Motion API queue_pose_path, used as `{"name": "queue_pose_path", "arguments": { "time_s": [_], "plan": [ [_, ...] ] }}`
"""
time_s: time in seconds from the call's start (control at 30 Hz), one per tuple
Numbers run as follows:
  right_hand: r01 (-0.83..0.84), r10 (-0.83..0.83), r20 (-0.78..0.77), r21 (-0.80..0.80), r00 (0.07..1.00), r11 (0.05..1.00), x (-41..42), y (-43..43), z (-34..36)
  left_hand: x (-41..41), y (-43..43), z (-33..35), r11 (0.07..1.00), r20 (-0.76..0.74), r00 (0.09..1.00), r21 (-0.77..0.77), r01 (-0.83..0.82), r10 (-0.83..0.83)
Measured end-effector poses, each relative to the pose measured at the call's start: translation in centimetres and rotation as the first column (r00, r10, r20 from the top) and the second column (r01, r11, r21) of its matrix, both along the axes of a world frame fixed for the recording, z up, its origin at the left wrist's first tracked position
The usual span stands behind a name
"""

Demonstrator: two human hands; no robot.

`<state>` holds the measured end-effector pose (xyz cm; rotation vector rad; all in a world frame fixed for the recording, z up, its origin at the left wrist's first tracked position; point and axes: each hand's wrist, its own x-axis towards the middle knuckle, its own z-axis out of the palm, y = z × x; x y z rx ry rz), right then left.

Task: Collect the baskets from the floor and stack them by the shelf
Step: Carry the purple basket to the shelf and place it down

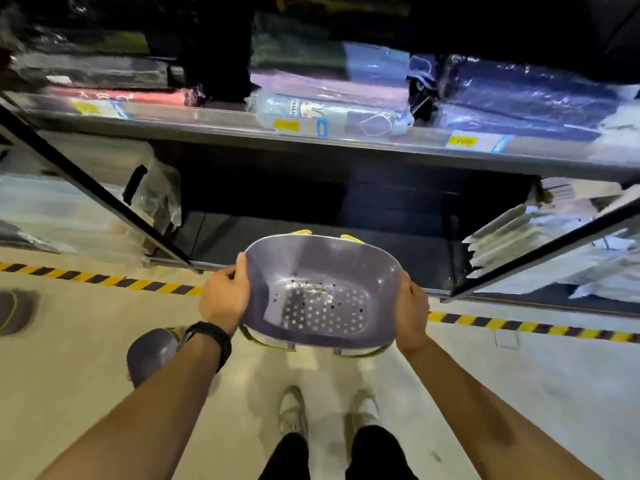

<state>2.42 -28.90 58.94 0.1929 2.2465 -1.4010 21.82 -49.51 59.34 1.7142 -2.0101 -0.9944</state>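
Note:
I hold a purple plastic basket (322,265) with a perforated bottom and yellow handles in front of me, above the floor. My left hand (225,296) grips its left rim and my right hand (412,313) grips its right rim. Another purple basket (150,355) lies on the floor just left of my left forearm, partly hidden by it. A third purple basket (15,311) sits at the far left edge of the view. The shelf (221,124) stands straight ahead, its dark bottom bay open behind the held basket.
A yellow-and-black hazard stripe (104,280) runs across the floor along the shelf's foot. Wrapped packages (329,109) fill the upper shelf level, and white bagged goods (540,244) sit low on the right. My shoes (292,414) stand on pale floor below the basket.

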Motion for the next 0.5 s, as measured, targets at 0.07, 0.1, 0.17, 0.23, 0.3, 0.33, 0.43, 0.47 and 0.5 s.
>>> {"name": "queue_pose_path", "arguments": {
  "time_s": [0.07,0.1,0.17,0.23,0.3,0.33,0.43,0.47,0.5],
  "plan": [
    [0.018,-0.018,0.017,-0.009,1.0,1.0,0.9,0.1,-1.0,0.4,-0.6,-0.8,1.0,0.024,1.0,0.002,0.014,-0.014],
    [0.022,-0.022,0.026,-0.003,0.999,1.0,1.1,0.1,-1.5,0.5,-0.8,-1.2,1.0,0.032,0.999,-0.001,0.016,-0.016],
    [0.034,-0.035,0.037,0.026,0.999,0.999,1.1,0.0,-2.5,0.3,-1.0,-2.2,1.0,0.031,0.999,0.008,0.022,-0.022],
    [0.037,-0.04,0.042,0.072,0.998,0.997,0.7,0.0,-3.7,-0.1,-1.0,-3.6,0.999,0.028,0.999,0.025,0.02,-0.021],
    [0.054,-0.059,0.061,0.069,0.996,0.996,0.1,0.1,-5.2,-0.7,-0.9,-5.5,0.999,0.033,0.999,0.044,0.02,-0.022],
    [0.038,-0.042,0.066,0.065,0.997,0.997,-0.2,0.3,-6.2,-1.0,-0.8,-6.6,0.998,0.033,0.999,0.053,0.025,-0.026],
    [0.009,-0.014,0.058,0.095,0.998,0.995,-0.9,0.9,-10.0,-1.5,-0.3,-10.7,0.997,0.024,0.999,0.07,0.032,-0.033],
    [0.039,-0.044,0.059,0.086,0.997,0.996,-1.2,1.0,-11.5,-1.5,-0.1,-12.4,0.997,0.021,0.999,0.078,0.025,-0.027],
    [0.066,-0.071,0.063,0.082,0.995,0.994,-1.4,1.1,-13.1,-1.7,0.0,-14.1,0.996,0.019,1.0,0.088,0.017,-0.018]
  ]
}}
